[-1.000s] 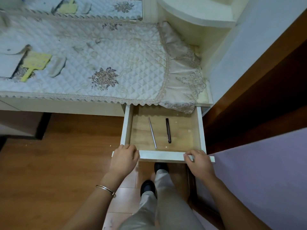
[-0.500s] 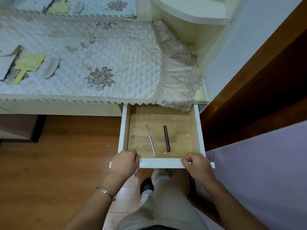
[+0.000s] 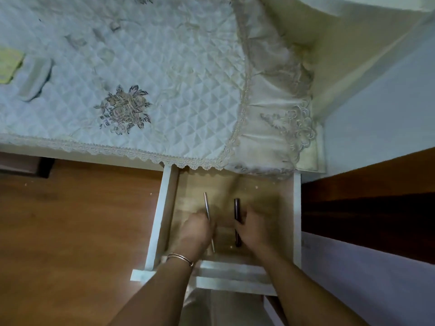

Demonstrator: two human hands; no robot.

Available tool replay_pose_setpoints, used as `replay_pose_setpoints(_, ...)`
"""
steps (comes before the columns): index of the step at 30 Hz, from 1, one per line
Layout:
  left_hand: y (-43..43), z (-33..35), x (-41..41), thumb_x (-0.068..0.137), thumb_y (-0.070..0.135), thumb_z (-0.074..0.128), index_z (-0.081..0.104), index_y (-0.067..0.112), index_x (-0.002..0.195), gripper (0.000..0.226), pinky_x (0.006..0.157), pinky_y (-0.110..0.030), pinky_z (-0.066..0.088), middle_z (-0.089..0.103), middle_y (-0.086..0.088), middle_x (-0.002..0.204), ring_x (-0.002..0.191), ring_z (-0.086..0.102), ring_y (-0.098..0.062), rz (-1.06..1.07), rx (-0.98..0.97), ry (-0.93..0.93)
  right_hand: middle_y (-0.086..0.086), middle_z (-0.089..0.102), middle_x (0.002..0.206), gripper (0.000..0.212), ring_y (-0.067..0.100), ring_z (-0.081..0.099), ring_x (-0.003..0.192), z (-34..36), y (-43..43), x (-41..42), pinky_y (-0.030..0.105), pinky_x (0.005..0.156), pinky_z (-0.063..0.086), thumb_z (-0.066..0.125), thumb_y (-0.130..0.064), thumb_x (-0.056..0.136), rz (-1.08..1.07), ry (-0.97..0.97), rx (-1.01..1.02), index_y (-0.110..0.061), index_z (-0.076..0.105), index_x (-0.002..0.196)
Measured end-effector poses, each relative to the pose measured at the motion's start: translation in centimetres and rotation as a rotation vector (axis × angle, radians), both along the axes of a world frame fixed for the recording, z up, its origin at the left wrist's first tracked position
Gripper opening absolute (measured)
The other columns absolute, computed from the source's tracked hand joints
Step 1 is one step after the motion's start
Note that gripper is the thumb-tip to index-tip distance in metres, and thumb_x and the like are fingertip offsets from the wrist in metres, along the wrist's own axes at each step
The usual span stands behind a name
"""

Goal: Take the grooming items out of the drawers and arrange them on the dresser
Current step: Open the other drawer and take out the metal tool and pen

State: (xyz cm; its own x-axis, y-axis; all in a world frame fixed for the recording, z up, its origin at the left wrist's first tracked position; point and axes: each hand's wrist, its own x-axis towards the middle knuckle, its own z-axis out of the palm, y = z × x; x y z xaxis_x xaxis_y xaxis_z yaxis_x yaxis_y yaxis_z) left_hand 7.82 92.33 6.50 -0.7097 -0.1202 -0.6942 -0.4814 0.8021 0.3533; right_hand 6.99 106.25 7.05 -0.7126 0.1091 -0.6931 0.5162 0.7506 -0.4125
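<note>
The white drawer [image 3: 160, 220] under the dresser stands pulled out, showing its wooden bottom. In it lie a thin silver stick [image 3: 206, 203] and a dark pencil-like stick [image 3: 236, 208], side by side and pointing away from me. My left hand [image 3: 195, 234] is inside the drawer, closed over the middle of the silver stick, whose ends show above and below the hand. My right hand [image 3: 254, 229] has its fingers around the dark stick's middle. Both hands are motion-blurred. The dresser top is covered by a quilted white cloth [image 3: 164, 78].
A yellow item [image 3: 7, 67] and a white oval item [image 3: 35, 78] lie on the cloth at the far left. A dark wooden panel [image 3: 364, 208] stands close on the drawer's right. Wooden floor [image 3: 70, 220] is to the left.
Both hands have left the drawer's front edge and reached into the drawer onto the two sticks. The view has moved closer to the dresser.
</note>
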Motion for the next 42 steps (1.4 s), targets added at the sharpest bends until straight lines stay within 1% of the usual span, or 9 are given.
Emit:
replay_pose_setpoints(5, 0.6, -0.7, -1.0, 0.086, 0.022, 0.046, 0.053, 0.005, 0.097, 0.021, 0.072, -0.036, 0.047, 0.066, -0.021, 0.102, 0.095, 0.061, -0.039, 0.012, 0.009, 0.008, 0.019, 0.065, 0.110, 0.030, 0.034, 0.062, 0.100, -1.0, -0.7, -1.6, 0.031, 0.073, 0.046, 0.057, -0.023, 0.087, 0.061, -0.037, 0.064, -0.005, 0.056, 0.111)
replay_pose_setpoints(10, 0.5, 1.0, -1.2, 0.084, 0.025, 0.049, 0.053, 0.008, 0.093, 0.020, 0.068, -0.035, 0.047, 0.066, -0.016, 0.096, 0.086, 0.061, -0.036, -0.030, 0.042, 0.081, 0.016, 0.068, 0.102, 0.030, 0.031, 0.064, 0.091, 0.3, -0.4, -2.2, 0.030, 0.065, 0.045, 0.059, -0.021, 0.084, 0.105, -0.039, 0.006, -0.006, 0.057, 0.110)
replay_pose_setpoints(15, -1.9, 6.1, -1.7, 0.089, 0.030, 0.048, 0.051, 0.014, 0.095, 0.018, 0.060, -0.033, 0.040, 0.066, -0.009, 0.087, 0.080, 0.061, -0.031, -0.083, 0.077, 0.309, -0.002, 0.065, 0.075, 0.010, 0.010, 0.061, 0.065, 4.6, -1.2, -3.4, 0.025, 0.062, 0.047, 0.063, -0.016, 0.081, 0.123, 0.154, -0.206, -0.019, 0.055, 0.086)
replay_pose_setpoints(18, -4.5, 9.4, -3.0, 0.088, 0.026, 0.051, 0.048, 0.023, 0.077, 0.012, 0.061, -0.031, 0.036, 0.054, 0.002, 0.070, 0.070, 0.051, -0.024, 0.024, 0.078, 0.433, -0.014, 0.055, 0.065, 0.014, -0.003, 0.051, 0.058, 7.5, -2.8, -5.2, 0.014, 0.056, 0.040, 0.065, -0.018, 0.081, 0.135, 0.255, -0.295, -0.025, 0.052, 0.083)
replay_pose_setpoints(20, -6.6, 11.0, -4.7, 0.088, 0.024, 0.052, 0.053, 0.018, 0.081, 0.010, 0.064, -0.033, 0.041, 0.052, 0.003, 0.071, 0.069, 0.052, -0.022, 0.103, 0.043, 0.513, -0.011, 0.055, 0.067, 0.013, 0.007, 0.054, 0.062, 9.2, -4.4, -7.2, 0.016, 0.058, 0.041, 0.065, -0.020, 0.082, 0.121, 0.291, -0.344, -0.024, 0.053, 0.084)
replay_pose_setpoints(26, -12.4, 12.7, -11.8, 0.090, 0.022, 0.051, 0.060, 0.006, 0.097, 0.020, 0.063, -0.029, 0.038, 0.060, -0.005, 0.080, 0.070, 0.053, -0.020, 0.220, -0.099, 0.671, -0.003, 0.053, 0.069, 0.017, 0.035, 0.066, 0.082, 12.0, -9.5, -16.1, 0.048, 0.080, 0.055, 0.065, -0.017, 0.082, -0.002, 0.391, -0.450, -0.010, 0.057, 0.096)
replay_pose_setpoints(34, -17.2, 11.4, -18.7, 0.089, 0.019, 0.053, 0.063, 0.003, 0.097, 0.021, 0.067, -0.031, 0.042, 0.068, -0.018, 0.092, 0.079, 0.058, -0.028, 0.316, -0.182, 0.591, 0.018, 0.062, 0.110, 0.040, 0.035, 0.068, 0.082, 10.7, -15.2, -24.1, 0.048, 0.076, 0.058, 0.064, -0.016, 0.082, 0.000, 0.318, -0.377, -0.005, 0.049, 0.118)
replay_pose_setpoints(39, -18.0, 10.0, -18.8, 0.088, 0.025, 0.057, 0.063, 0.003, 0.095, 0.024, 0.067, -0.033, 0.045, 0.067, -0.016, 0.085, 0.077, 0.059, -0.028, 0.325, -0.156, 0.527, 0.017, 0.060, 0.105, 0.037, 0.037, 0.067, 0.086, 9.6, -15.9, -23.9, 0.048, 0.079, 0.056, 0.064, -0.018, 0.085, 0.105, 0.355, -0.291, -0.005, 0.047, 0.115)
replay_pose_setpoints(42, -17.8, 10.5, -17.8, 0.089, 0.027, 0.054, 0.063, 0.003, 0.094, 0.026, 0.069, -0.038, 0.050, 0.068, -0.015, 0.085, 0.077, 0.061, -0.029, 0.310, -0.169, 0.580, 0.013, 0.060, 0.099, 0.040, 0.030, 0.064, 0.088, 10.1, -15.3, -22.9, 0.031, 0.073, 0.050, 0.062, -0.019, 0.086, 0.161, 0.430, -0.262, -0.005, 0.045, 0.120)
